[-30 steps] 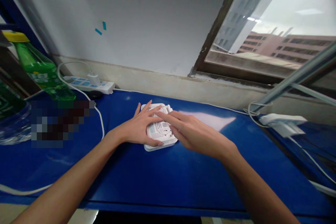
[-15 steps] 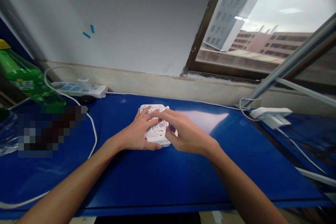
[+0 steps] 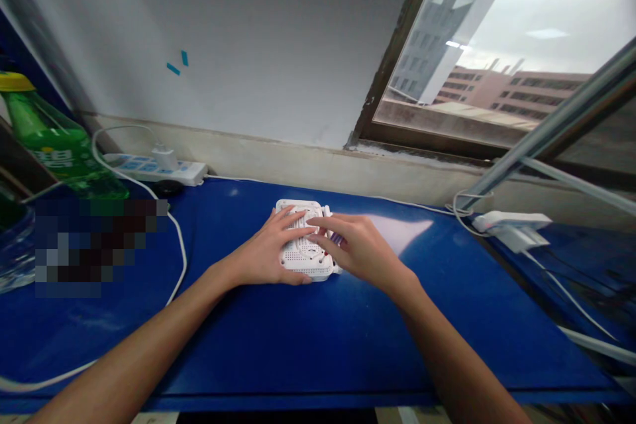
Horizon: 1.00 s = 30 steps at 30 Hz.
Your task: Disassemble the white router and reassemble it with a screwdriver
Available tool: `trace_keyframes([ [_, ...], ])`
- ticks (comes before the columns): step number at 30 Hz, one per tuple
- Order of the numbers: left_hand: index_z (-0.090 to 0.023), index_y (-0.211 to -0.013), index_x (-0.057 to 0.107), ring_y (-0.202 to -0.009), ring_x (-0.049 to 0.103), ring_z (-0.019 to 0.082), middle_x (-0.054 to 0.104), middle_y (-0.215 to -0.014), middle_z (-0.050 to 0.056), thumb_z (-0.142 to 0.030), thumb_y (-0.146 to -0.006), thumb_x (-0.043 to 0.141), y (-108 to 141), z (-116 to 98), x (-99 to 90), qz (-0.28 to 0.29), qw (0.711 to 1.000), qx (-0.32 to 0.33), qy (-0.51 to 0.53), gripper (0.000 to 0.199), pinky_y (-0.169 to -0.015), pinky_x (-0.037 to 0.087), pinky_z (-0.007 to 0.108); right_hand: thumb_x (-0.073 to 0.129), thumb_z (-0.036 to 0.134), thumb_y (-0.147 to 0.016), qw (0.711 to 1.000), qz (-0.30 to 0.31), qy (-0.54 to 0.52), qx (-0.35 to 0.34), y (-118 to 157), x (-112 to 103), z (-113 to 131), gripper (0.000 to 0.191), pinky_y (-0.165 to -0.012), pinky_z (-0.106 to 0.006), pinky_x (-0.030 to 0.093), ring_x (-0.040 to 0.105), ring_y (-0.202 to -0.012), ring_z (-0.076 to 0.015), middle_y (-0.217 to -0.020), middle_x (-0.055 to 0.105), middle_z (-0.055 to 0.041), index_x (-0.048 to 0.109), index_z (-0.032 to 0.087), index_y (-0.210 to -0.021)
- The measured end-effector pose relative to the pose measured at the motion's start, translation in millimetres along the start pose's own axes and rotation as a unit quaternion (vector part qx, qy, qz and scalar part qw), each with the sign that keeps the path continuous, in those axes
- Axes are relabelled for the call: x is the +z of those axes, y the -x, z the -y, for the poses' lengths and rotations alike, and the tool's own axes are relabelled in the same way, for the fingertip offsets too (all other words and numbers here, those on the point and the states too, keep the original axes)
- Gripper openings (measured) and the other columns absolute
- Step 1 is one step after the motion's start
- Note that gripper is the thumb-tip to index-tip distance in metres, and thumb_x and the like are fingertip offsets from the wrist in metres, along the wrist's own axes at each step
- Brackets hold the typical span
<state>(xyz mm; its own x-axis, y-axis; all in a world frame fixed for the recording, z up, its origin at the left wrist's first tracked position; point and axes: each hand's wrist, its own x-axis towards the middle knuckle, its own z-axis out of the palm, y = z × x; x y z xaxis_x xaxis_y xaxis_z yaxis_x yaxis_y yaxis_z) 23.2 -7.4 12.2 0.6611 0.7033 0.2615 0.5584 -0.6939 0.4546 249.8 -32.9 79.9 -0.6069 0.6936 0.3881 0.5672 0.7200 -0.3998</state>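
Observation:
A white perforated plastic device lies flat on the blue tabletop, with small white parts sticking out along its right side. My left hand rests over its left part, fingers spread across the top and thumb along the near edge. From the right, my right hand reaches over the device's right part, its fingers bent and close together. Something small and purplish shows between those fingers, too hidden to make out.
On the left are a green bottle, a white power strip with a plugged-in adapter, and a looping white cable. Another white power strip sits at the right, by a metal bar. A wall and window stand behind.
The device appears slightly further right in view, as does my left hand. My right hand has shifted right, its fingers drawn back a little, showing more of the device's right side.

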Motion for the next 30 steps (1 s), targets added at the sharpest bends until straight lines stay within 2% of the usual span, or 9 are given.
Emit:
trace_keyframes([
  [2, -0.031, -0.15, 0.048, -0.155, 0.014, 0.037, 0.029, -0.166, 0.009, -0.071, -0.068, 0.078, -0.2, -0.2, -1.0, 0.001, 1.0, 0.003, -0.003, 0.096, -0.124, 0.013, 0.06, 0.053, 0.017, -0.098, 1.0, 0.005, -0.02, -0.008, 0.4, -0.5, -1.1, 0.037, -0.071, -0.029, 0.049, 0.065, -0.078, -0.0165, -0.101, 0.074, -0.0063, 0.063, 0.025, -0.133],
  [5, -0.03, -0.15, 0.049, -0.154, 0.017, 0.037, 0.027, -0.166, 0.009, -0.072, -0.067, 0.079, -0.6, -1.1, -2.4, -0.003, 1.0, 0.007, -0.007, 0.097, -0.124, 0.012, 0.06, 0.049, 0.006, -0.091, 0.998, 0.022, -0.048, -0.022, 1.8, -4.2, 3.6, 0.064, -0.08, -0.032, 0.052, 0.065, -0.095, -0.0186, -0.128, 0.066, -0.0091, 0.044, 0.029, -0.151],
  [7, -0.03, -0.15, 0.048, -0.154, 0.018, 0.038, 0.028, -0.166, 0.01, -0.072, -0.068, 0.078, -0.6, -1.3, -2.4, -0.003, 1.0, 0.007, -0.009, 0.097, -0.124, 0.012, 0.061, 0.051, 0.003, -0.085, 0.998, 0.025, -0.048, -0.025, 2.6, -5.3, 6.1, 0.071, -0.085, -0.035, 0.052, 0.063, -0.104, -0.0207, -0.138, 0.06, -0.0099, 0.042, 0.029, -0.151],
  [13, -0.032, -0.151, 0.047, -0.154, 0.015, 0.039, 0.029, -0.166, 0.008, -0.076, -0.07, 0.074, -0.2, 1.0, -0.8, 0.01, 1.0, -0.006, -0.009, 0.096, -0.123, 0.011, 0.063, 0.053, 0.015, -0.095, 0.999, 0.008, -0.034, -0.001, 3.0, 0.7, -0.9, 0.044, -0.074, -0.029, 0.05, 0.065, -0.078, -0.0156, -0.11, 0.074, -0.0048, 0.058, 0.027, -0.138],
  [18, -0.031, -0.152, 0.046, -0.153, 0.019, 0.037, 0.028, -0.166, 0.009, -0.074, -0.071, 0.075, -1.3, -0.1, -2.5, 0.006, 1.0, 0.011, -0.015, 0.097, -0.124, 0.011, 0.061, 0.053, 0.003, -0.081, 0.998, 0.023, -0.051, -0.023, 4.5, -1.6, 1.2, 0.077, -0.078, -0.031, 0.051, 0.064, -0.086, -0.0172, -0.131, 0.066, -0.008, 0.039, 0.027, -0.152],
  [20, -0.03, -0.152, 0.046, -0.154, 0.018, 0.037, 0.029, -0.166, 0.009, -0.074, -0.071, 0.075, -1.6, -0.8, -2.9, 0.006, 1.0, 0.011, -0.013, 0.096, -0.124, 0.011, 0.061, 0.056, 0.006, -0.081, 0.999, 0.011, -0.046, -0.021, 4.9, -1.8, 1.0, 0.069, -0.079, -0.031, 0.051, 0.065, -0.086, -0.0178, -0.126, 0.069, -0.0074, 0.047, 0.026, -0.146],
  [24, -0.031, -0.152, 0.045, -0.154, 0.015, 0.038, 0.028, -0.166, 0.009, -0.075, -0.072, 0.074, -1.4, -0.6, -2.7, 0.017, 1.0, -0.001, -0.01, 0.096, -0.124, 0.012, 0.062, 0.057, 0.019, -0.094, 0.999, -0.02, -0.049, -0.009, 4.6, 0.2, -3.2, 0.032, -0.073, -0.028, 0.05, 0.067, -0.079, -0.0157, -0.102, 0.075, -0.0041, 0.065, 0.023, -0.124],
  [26, -0.031, -0.152, 0.046, -0.154, 0.017, 0.039, 0.028, -0.166, 0.009, -0.073, -0.071, 0.075, -1.4, 0.0, -2.4, 0.013, 1.0, 0.002, -0.01, 0.096, -0.124, 0.012, 0.062, 0.053, 0.013, -0.095, 0.998, -0.019, -0.056, -0.017, 4.9, 0.3, -3.5, 0.04, -0.078, -0.029, 0.051, 0.068, -0.089, -0.0169, -0.113, 0.074, -0.0062, 0.061, 0.023, -0.133],
  [30, -0.03, -0.151, 0.047, -0.153, 0.02, 0.039, 0.027, -0.166, 0.01, -0.071, -0.07, 0.078, -1.7, 2.2, -1.1, 0.001, 1.0, 0.019, -0.01, 0.096, -0.123, 0.014, 0.062, 0.052, 0.001, -0.082, 0.997, -0.006, -0.058, -0.04, 6.8, 0.0, -1.8, 0.072, -0.09, -0.034, 0.051, 0.062, -0.112, -0.0211, -0.14, 0.06, -0.0102, 0.044, 0.024, -0.149],
])
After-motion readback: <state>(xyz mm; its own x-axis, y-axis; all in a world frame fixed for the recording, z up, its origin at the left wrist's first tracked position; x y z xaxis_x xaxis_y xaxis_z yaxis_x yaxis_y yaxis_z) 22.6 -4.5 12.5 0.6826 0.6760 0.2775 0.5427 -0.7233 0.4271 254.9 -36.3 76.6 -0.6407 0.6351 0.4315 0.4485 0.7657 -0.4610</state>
